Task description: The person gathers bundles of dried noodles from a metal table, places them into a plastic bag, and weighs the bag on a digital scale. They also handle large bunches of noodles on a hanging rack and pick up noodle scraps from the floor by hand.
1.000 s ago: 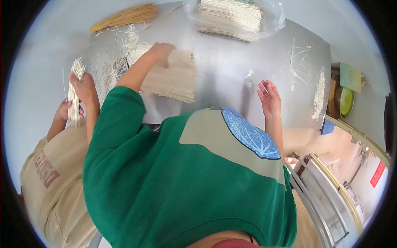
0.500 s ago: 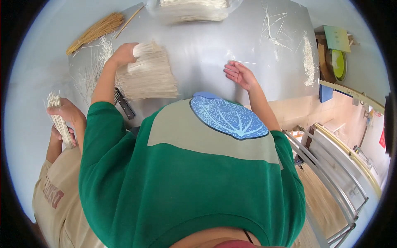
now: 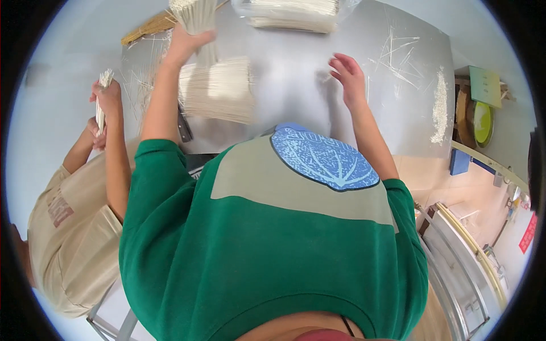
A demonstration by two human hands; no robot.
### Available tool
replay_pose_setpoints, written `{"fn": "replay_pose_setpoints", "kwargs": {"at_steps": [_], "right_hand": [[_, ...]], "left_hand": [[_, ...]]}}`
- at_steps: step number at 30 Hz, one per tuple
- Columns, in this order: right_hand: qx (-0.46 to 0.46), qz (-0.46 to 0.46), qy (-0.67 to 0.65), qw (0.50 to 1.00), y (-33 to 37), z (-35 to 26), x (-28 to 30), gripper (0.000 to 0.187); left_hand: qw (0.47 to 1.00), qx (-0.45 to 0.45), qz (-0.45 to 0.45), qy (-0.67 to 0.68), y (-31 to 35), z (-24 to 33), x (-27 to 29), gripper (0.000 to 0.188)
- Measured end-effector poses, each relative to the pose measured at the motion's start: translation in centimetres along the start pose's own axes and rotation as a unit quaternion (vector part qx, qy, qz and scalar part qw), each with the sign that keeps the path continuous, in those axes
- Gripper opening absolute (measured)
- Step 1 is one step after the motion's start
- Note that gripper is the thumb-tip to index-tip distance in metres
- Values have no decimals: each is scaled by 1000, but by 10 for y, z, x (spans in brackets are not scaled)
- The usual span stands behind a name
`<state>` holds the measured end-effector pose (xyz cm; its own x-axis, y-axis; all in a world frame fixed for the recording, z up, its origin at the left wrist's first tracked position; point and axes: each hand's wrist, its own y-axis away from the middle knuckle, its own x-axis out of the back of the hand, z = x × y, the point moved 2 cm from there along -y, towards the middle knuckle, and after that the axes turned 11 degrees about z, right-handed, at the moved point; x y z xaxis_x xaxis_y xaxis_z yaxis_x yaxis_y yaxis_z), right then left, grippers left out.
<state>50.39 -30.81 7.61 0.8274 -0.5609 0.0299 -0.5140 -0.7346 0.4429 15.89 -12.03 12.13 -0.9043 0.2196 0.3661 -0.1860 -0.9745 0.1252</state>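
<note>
My left hand (image 3: 185, 44) grips a bundle of dried noodles (image 3: 200, 17), thin and pale, raised above the table's far left part. Beneath it, a wide flat pile of the same noodles (image 3: 219, 94) lies on the metal table (image 3: 290, 74). My right hand (image 3: 350, 79) hovers over the middle right of the table, its fingers loosely curled and apart, with nothing plainly in them. A small pale scrap lies near its fingertips, blurred. Partly under the pile's left edge rests a knife with a black handle (image 3: 184, 126).
At left another person's hand (image 3: 109, 96) holds a noodle bundle (image 3: 101, 108). A straw brush (image 3: 149, 28) lies at the far left. A clear plastic-lined container of noodles (image 3: 296, 14) stands at the far edge. Loose noodles (image 3: 398, 59) and crumbs (image 3: 439, 108) lie at right.
My left hand has lifted a bundle off the pile and moved it away from me. My right hand has risen slightly, its fingers more curled. The other person's hands have moved up.
</note>
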Motion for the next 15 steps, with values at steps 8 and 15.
{"fn": "replay_pose_setpoints", "kwargs": {"at_steps": [8, 15], "right_hand": [[357, -220, 163, 893, 74, -15, -83, 86], [213, -239, 111, 941, 115, 81, -78, 78]], "left_hand": [[978, -80, -24, 190, 128, -7, -150, 36], [969, -133, 0, 208, 214, -77, -176, 54]]}}
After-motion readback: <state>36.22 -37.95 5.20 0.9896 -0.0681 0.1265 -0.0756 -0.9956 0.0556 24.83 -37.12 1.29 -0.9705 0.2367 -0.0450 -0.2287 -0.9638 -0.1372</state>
